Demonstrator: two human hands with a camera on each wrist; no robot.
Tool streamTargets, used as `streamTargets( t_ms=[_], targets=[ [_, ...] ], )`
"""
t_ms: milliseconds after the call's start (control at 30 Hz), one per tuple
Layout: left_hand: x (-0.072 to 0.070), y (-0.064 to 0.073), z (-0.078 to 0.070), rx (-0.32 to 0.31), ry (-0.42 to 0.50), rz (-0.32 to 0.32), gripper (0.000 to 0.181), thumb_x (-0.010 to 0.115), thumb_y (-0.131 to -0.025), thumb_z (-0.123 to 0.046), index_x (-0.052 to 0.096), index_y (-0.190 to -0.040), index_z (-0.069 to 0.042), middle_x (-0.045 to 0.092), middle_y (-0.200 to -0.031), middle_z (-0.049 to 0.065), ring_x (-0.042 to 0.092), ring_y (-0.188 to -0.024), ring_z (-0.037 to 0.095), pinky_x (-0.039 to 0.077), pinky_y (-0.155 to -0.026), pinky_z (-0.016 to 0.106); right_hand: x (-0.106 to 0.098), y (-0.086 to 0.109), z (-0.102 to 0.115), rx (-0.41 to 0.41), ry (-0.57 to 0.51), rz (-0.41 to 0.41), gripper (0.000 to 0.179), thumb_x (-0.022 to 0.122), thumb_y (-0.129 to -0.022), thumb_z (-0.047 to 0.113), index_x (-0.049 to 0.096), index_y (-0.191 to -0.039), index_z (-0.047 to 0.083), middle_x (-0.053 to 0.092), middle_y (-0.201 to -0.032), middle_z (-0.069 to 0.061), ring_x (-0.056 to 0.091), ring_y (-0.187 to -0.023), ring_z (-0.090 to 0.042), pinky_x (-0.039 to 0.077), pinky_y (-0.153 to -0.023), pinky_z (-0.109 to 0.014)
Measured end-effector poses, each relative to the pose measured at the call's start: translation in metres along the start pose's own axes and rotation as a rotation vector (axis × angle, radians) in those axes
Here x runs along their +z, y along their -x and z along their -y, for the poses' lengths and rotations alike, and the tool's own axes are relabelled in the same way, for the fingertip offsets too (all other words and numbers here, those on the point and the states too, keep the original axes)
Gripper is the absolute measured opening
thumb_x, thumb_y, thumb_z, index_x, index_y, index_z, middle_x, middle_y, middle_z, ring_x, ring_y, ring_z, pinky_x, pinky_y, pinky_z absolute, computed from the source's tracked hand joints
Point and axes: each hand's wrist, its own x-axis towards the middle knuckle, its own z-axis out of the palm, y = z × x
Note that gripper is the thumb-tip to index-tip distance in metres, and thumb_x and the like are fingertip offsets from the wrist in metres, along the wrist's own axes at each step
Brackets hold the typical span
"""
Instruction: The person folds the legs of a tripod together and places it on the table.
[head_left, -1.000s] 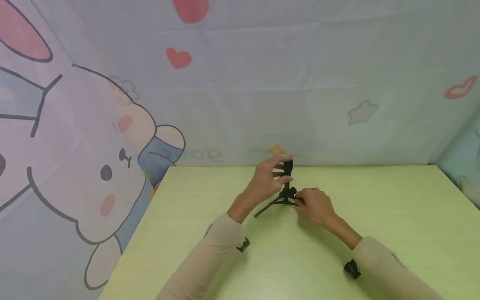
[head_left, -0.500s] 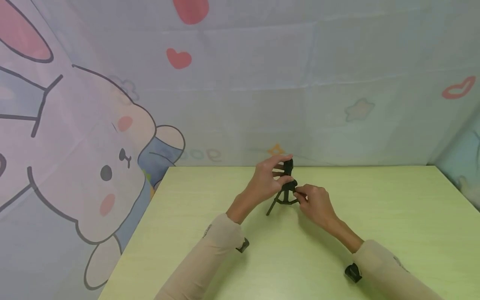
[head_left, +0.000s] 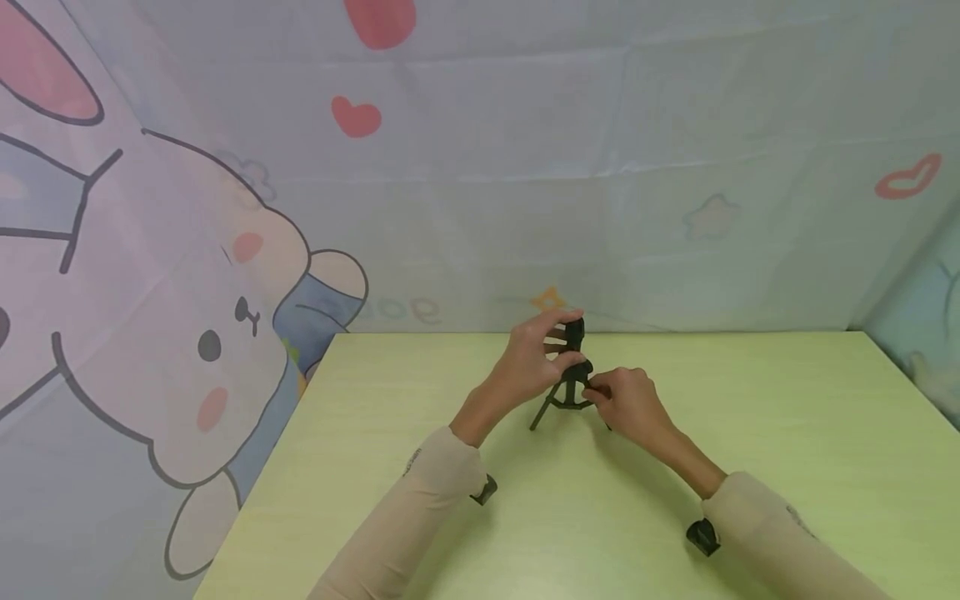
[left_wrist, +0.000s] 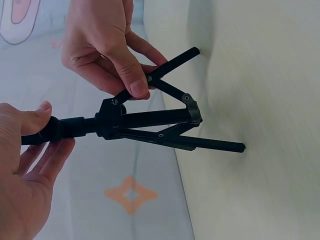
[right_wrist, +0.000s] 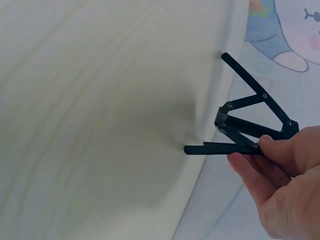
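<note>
A small black tripod [head_left: 570, 392] stands upright near the table's far edge, its legs partly spread and joined to the centre post by hinged struts. My left hand [head_left: 528, 358] grips its upper column, thumb on one side and fingers on the other. Lower down, my right hand [head_left: 630, 404] pinches one leg between thumb and fingers, near the strut joint, as the left wrist view shows with the right hand [left_wrist: 107, 50] above the post. In the right wrist view the tripod legs [right_wrist: 245, 77] point toward the table and the right hand [right_wrist: 295, 175] covers part of one leg.
The pale yellow-green table [head_left: 420, 375] spreads out on all sides of the tripod. Close behind its far edge hangs a printed cloth [head_left: 465, 208] with a rabbit and hearts. Black wrist-worn pieces [head_left: 702, 537] jut out under both sleeves.
The tripod's legs have swung down and inward from a flatter spread, showing more centre post beneath the collar. My right hand has shifted slightly on the leg; my left hand keeps its grip.
</note>
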Motion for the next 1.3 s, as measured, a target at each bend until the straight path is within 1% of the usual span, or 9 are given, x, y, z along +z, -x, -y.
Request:
streamTargets(
  t_ms=[100,200,300,400,500,700,900,1067,1300],
  targets=[
    [0.0,0.0,0.0,-0.011,-0.004,0.001,0.055,0.078,-0.092,0.001,0.058,-0.143,-0.001,0.059,-0.141,0.015,0.067,-0.112,0.031,0.057,-0.089,0.021,0.002,0.001,0.0,-0.013,-0.012,-0.035,0.021,0.074,-0.093,0.0,0.074,-0.073,0.004,0.049,-0.05,0.012,0.044,-0.042,-0.005,0.033,-0.044,-0.023],
    [0.001,-0.001,-0.001,-0.028,-0.007,0.002,0.054,0.077,-0.092,0.002,0.057,-0.143,-0.001,0.059,-0.142,0.015,0.067,-0.112,0.03,0.056,-0.088,0.02,0.003,0.001,0.0,-0.023,-0.025,-0.061,0.022,0.073,-0.093,-0.001,0.074,-0.072,0.004,0.051,-0.05,0.009,0.041,-0.041,-0.005,0.03,-0.043,-0.022],
    [0.0,-0.002,-0.002,-0.04,-0.001,0.006,0.054,0.077,-0.093,0.001,0.057,-0.143,-0.001,0.06,-0.141,0.015,0.067,-0.113,0.029,0.057,-0.088,0.021,0.004,0.002,0.0,-0.007,-0.05,-0.083,0.016,0.073,-0.094,-0.001,0.079,-0.079,0.0,0.064,-0.059,0.001,0.044,-0.044,-0.006,0.032,-0.044,-0.023],
    [0.0,-0.002,-0.003,-0.042,0.004,0.01,0.054,0.077,-0.093,0.001,0.057,-0.143,-0.002,0.061,-0.138,0.015,0.067,-0.112,0.028,0.057,-0.088,0.023,0.005,0.003,0.0,0.021,-0.088,-0.106,0.01,0.073,-0.094,-0.001,0.082,-0.092,-0.004,0.075,-0.075,-0.009,0.051,-0.049,-0.007,0.037,-0.046,-0.023],
    [0.001,-0.002,-0.002,-0.033,0.001,0.01,0.054,0.077,-0.093,0.0,0.057,-0.143,-0.002,0.061,-0.136,0.015,0.068,-0.11,0.027,0.058,-0.087,0.023,0.006,0.004,-0.001,0.028,-0.124,-0.13,0.011,0.073,-0.095,0.0,0.081,-0.099,-0.005,0.078,-0.087,-0.014,0.059,-0.057,-0.009,0.039,-0.047,-0.023],
    [0.001,0.0,-0.001,-0.015,-0.015,0.003,0.054,0.077,-0.093,-0.001,0.057,-0.143,-0.002,0.06,-0.138,0.015,0.068,-0.11,0.028,0.058,-0.086,0.022,0.012,0.004,-0.01,-0.024,-0.166,-0.182,0.009,0.076,-0.094,0.001,0.082,-0.099,-0.002,0.078,-0.086,-0.013,0.059,-0.053,-0.009,0.035,-0.043,-0.021],
    [0.0,-0.001,0.0,-0.01,-0.033,0.002,0.054,0.077,-0.094,-0.002,0.056,-0.143,-0.001,0.06,-0.141,0.014,0.067,-0.112,0.03,0.057,-0.086,0.021,0.009,-0.001,-0.013,-0.03,-0.174,-0.131,0.01,0.076,-0.094,0.003,0.082,-0.1,-0.002,0.078,-0.089,-0.013,0.07,-0.06,-0.015,0.051,-0.051,-0.024],
    [-0.001,-0.001,-0.001,-0.004,-0.042,0.015,0.054,0.077,-0.093,-0.001,0.055,-0.143,0.0,0.06,-0.138,0.017,0.069,-0.109,0.03,0.057,-0.086,0.02,0.006,-0.003,-0.013,-0.017,-0.181,-0.09,0.01,0.075,-0.095,0.003,0.082,-0.099,-0.003,0.078,-0.09,-0.012,0.069,-0.06,-0.021,0.051,-0.052,-0.024],
    [-0.001,0.0,-0.003,0.005,-0.116,0.035,0.055,0.076,-0.095,-0.003,0.052,-0.144,0.0,0.058,-0.14,0.016,0.07,-0.108,0.027,0.056,-0.086,0.018,0.008,0.0,-0.016,-0.031,-0.2,-0.111,0.01,0.075,-0.095,0.003,0.082,-0.101,-0.002,0.078,-0.09,-0.013,0.071,-0.061,-0.023,0.052,-0.053,-0.024]
  ],
)
